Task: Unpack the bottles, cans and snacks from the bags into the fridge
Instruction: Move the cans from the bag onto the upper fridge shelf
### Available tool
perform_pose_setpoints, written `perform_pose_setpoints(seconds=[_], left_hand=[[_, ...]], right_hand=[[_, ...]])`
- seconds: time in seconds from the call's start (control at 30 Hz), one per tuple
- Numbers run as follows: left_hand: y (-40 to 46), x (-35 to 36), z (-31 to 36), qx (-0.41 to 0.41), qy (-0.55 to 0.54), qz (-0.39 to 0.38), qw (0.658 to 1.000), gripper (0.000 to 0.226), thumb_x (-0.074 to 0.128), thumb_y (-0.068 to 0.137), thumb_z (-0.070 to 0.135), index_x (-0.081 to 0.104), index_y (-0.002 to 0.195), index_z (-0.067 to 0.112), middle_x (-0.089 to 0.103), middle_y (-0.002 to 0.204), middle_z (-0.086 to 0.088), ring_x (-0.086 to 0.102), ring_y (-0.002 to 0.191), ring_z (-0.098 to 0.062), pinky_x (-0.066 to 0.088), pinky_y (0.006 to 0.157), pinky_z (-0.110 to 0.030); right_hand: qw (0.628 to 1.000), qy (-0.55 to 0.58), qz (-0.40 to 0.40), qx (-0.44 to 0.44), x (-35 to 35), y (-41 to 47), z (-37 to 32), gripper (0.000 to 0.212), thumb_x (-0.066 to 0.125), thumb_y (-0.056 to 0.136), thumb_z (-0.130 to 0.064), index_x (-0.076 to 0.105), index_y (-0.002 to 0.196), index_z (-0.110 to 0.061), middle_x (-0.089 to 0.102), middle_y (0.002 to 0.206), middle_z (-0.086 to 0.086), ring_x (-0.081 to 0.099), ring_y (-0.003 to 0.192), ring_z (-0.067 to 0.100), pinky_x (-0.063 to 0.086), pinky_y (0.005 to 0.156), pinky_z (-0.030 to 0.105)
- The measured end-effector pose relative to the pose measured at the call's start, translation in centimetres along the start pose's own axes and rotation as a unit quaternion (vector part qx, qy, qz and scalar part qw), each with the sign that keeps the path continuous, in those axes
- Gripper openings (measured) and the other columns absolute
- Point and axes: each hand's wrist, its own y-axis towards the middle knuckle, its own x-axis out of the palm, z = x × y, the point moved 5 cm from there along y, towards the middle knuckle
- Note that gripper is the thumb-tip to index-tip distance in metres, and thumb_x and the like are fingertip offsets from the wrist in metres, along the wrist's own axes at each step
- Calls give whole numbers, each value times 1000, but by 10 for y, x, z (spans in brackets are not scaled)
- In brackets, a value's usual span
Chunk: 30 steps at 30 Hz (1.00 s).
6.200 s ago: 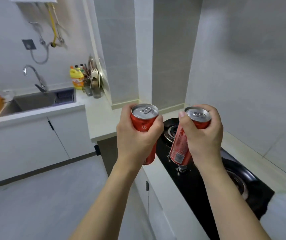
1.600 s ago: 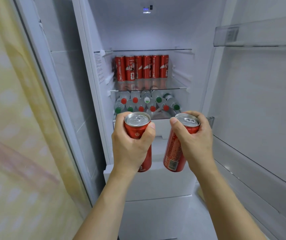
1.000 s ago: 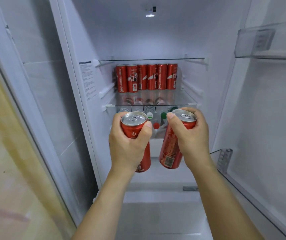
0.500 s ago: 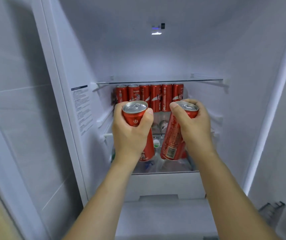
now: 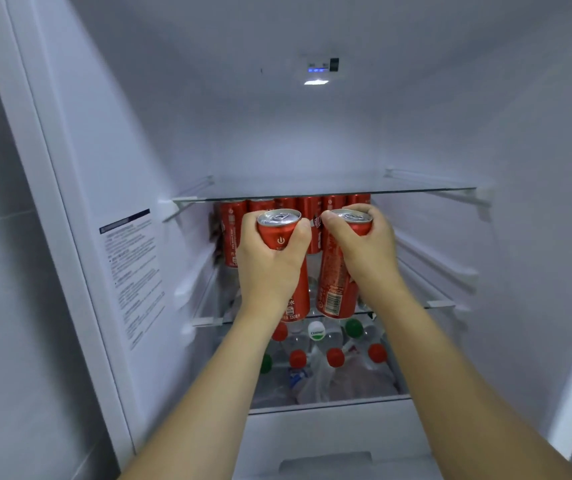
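Holding one red can in each hand, the person stands at the open fridge (image 5: 80,209) and reaches toward the middle shelf (image 5: 208,320). The left hand (image 5: 269,268) has its fingers and thumb curled round the left can (image 5: 279,233), and the right hand (image 5: 364,251) wraps the right can (image 5: 334,289) the same way. Both cans hang in the air just in front of the shelf's front edge, side by side and nearly upright, not yet set down. This looks like the step of putting cans away. A row of red cans (image 5: 230,233) already stands at the back of that shelf, right under the top glass shelf (image 5: 416,190). The next move, I think, is to slide the two cans in low, under that top glass, and stand them in front of the row without knocking it over. Then the fingers can let go. The cans are tall, thin and round, made of smooth shiny metal with silver tops and pull tabs. The shelves are flat clear glass, so you can see through them. Below, in the drawer (image 5: 326,407), lie clear plastic water bottles (image 5: 315,344) with red and green caps, all heaped up. The fridge walls are smooth, plain white plastic, and a sticker (image 5: 132,271) with tiny words sits on the left wall. A small light (image 5: 316,82) glows on the back wall above.
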Motion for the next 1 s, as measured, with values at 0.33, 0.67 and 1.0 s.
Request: perform_pose_setpoints(seconds=[0.33,0.67,1.0], left_hand=[[24,27,-41,-18,37,13,999,41,74,83,37,54,114,18,64,91,13,63,79,10,47,60,-7],[51,47,-77,-2,112,41,993,54,67,78,61,50,114,24,65,97,11,65,90,-7,58,75,-31],[74,65,-99,0,173,47,984,49,60,77,60,45,110,27,64,96,10,65,87,-14,58,73,-39]], right_hand=[[1000,-28,-3,-6,9,37,35,42,74,78,-47,54,110,-29,64,96,-14,65,82,-1,48,62,14],[997,-41,28,-58,21,70,67,40,68,83,-48,54,111,-24,62,87,-16,61,75,-10,47,59,6],[990,-88,59,-95,41,102,94,54,47,90,-59,53,122,-15,63,103,-5,58,93,7,35,70,2]])
